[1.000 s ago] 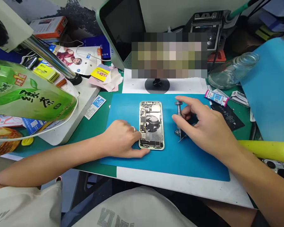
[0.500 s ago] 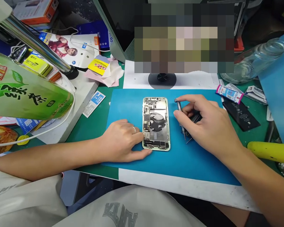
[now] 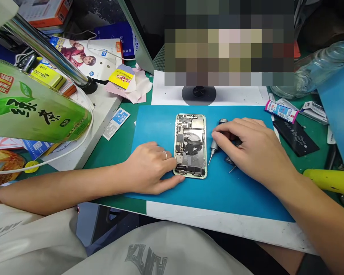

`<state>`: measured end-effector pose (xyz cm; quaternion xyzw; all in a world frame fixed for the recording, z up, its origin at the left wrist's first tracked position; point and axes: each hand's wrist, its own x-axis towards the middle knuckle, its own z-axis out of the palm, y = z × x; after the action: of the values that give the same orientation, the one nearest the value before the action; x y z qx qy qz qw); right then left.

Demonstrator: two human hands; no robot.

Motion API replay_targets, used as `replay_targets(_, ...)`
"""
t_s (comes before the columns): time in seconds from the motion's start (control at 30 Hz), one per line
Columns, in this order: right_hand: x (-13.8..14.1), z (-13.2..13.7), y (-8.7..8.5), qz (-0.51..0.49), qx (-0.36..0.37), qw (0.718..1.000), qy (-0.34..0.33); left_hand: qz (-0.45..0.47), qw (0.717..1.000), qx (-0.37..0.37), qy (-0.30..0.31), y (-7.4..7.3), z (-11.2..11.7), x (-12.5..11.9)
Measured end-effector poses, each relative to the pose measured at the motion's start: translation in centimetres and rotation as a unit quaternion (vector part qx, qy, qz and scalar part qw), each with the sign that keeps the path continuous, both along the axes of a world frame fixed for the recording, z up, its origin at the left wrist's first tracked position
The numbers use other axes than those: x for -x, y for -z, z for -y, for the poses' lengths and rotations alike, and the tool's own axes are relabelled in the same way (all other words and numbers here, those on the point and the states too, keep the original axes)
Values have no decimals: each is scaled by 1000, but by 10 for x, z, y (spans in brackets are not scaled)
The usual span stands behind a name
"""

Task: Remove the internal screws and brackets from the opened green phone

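An opened smartphone (image 3: 190,147) lies face up on the blue mat (image 3: 172,202), its circuit board and inner parts bare. My left hand (image 3: 149,168) rests at its lower left, fingers curled, with forefinger and thumb pressed on the phone's edge and bottom corner. To the right of the phone, my right hand (image 3: 246,147) pinches a grey precision screwdriver (image 3: 214,148) between thumb and fingers. Its thin tip points down toward the mat, and part of the handle is hidden by the fingers. Beneath that hand lies a second, dark screwdriver (image 3: 230,160), mostly covered.
A black battery-like flat pack (image 3: 296,137) and a small pink-white packet (image 3: 281,110) lie on the right. Behind them leans a glass jar (image 3: 312,72). A green tea bottle (image 3: 37,103) and lamp pole (image 3: 48,49) stand left. A yellow cylinder (image 3: 331,182) sits near my right forearm.
The screwdriver in my right hand has swung round: its tip moved left toward the phone and its cap moved right. My left hand keeps its place on the phone. The view shifted slightly.
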<state>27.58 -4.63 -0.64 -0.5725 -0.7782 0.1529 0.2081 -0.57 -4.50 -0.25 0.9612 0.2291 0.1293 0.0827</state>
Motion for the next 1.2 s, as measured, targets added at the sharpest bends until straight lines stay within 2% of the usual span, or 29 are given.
replay_targets(0.53,-12,1,-2,56,-72,991,-97,-10,1000,-8,-7,5,-1,2)
replay_targets(0.63,-13,14,-18,65,-112,990,-64,-11,1000,-10,-6,5,-1,3)
replay_targets(0.73,-14,34,-41,78,-152,984,49,-9,1000,-13,-3,4,-1,3)
replay_targets(0.8,-16,45,-52,88,-126,981,116,-9,1000,-14,-2,3,0,3)
replay_targets(0.87,-19,51,-56,95,-59,983,146,-12,1000,-16,1,2,1,3)
replay_targets(1.03,-23,51,-46,115,98,971,183,-17,1000,-19,3,1,3,3)
replay_targets(1.2,-20,53,-39,111,183,956,201,-14,1000,-22,1,1,4,3)
